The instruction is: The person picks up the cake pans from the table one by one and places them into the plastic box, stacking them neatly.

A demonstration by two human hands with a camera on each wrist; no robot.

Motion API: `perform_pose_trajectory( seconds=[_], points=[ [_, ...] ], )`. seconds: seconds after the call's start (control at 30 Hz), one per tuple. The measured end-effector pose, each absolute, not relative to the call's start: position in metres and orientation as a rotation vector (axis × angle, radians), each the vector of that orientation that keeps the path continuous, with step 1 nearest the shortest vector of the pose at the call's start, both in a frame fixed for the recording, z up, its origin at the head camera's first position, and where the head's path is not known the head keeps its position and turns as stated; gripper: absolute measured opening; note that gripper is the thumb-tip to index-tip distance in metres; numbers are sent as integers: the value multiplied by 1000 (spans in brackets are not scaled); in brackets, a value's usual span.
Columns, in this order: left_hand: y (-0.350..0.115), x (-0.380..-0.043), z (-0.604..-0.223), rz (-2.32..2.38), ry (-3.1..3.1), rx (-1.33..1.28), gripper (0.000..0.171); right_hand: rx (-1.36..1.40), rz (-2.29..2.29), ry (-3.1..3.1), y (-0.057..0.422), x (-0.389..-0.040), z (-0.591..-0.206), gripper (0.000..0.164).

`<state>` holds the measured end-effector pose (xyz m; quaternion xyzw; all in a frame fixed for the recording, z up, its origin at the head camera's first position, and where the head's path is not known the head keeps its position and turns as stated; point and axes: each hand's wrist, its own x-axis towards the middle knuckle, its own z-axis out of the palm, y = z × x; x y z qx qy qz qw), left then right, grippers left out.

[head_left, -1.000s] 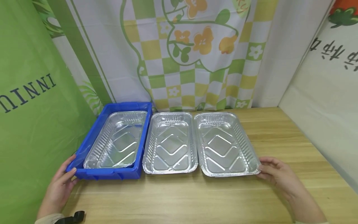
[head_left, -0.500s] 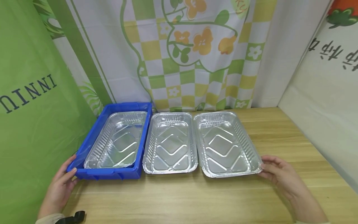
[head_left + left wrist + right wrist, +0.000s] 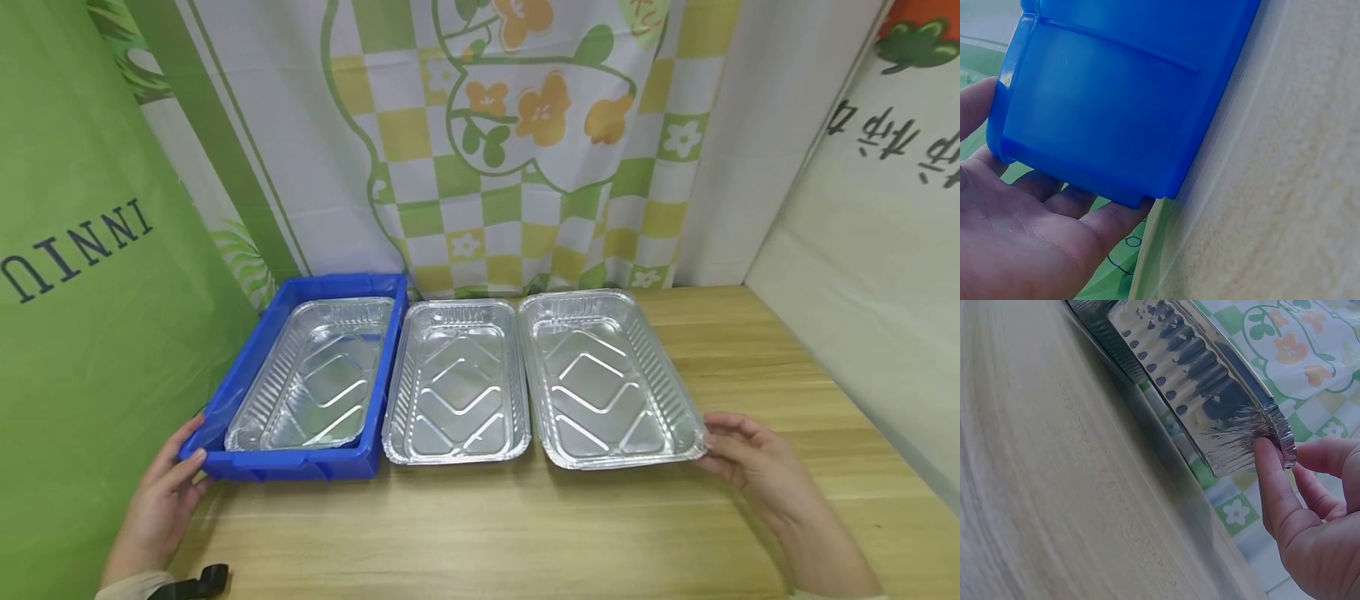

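In the head view a blue plastic tray [image 3: 247, 392] stands on the left with a rectangular foil pan [image 3: 330, 383] inside it. My left hand [image 3: 161, 500] holds the tray's near left corner, its fingers along the outer wall in the left wrist view. A second foil pan [image 3: 461, 383] sits in the middle, beside the tray. The third foil pan [image 3: 596, 392] is on the right, and my right hand [image 3: 757, 462] pinches the rim at its near right corner. In the right wrist view this pan [image 3: 1179, 369] is raised off the table at that end.
Everything stands on a wooden table [image 3: 480, 533]. A patterned curtain [image 3: 540, 150] hangs right behind the pans. Green cloth [image 3: 90, 333] borders the left side and a whitish panel [image 3: 885, 275] the right. A black strap [image 3: 195, 583] is around the left wrist.
The right pan has shifted slightly to the right and up, its near edge higher than before, with my right hand moving along. My left hand, the tray and the other pans stay put.
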<state>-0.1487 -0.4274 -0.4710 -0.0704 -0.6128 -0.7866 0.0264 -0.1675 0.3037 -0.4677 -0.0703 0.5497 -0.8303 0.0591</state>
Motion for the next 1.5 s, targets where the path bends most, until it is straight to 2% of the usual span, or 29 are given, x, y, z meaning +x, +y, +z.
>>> perform_pose_trajectory(
  seconds=[1.17, 1.5],
  points=[
    [-428, -150, -473, -2460, -1860, -256, 55, -285, -2552, 1629, 291, -168, -459, 30],
    [-427, -150, -474, -2448, -1865, -275, 55, -206, -2539, 1685, 284, -169, -456, 29]
  ],
)
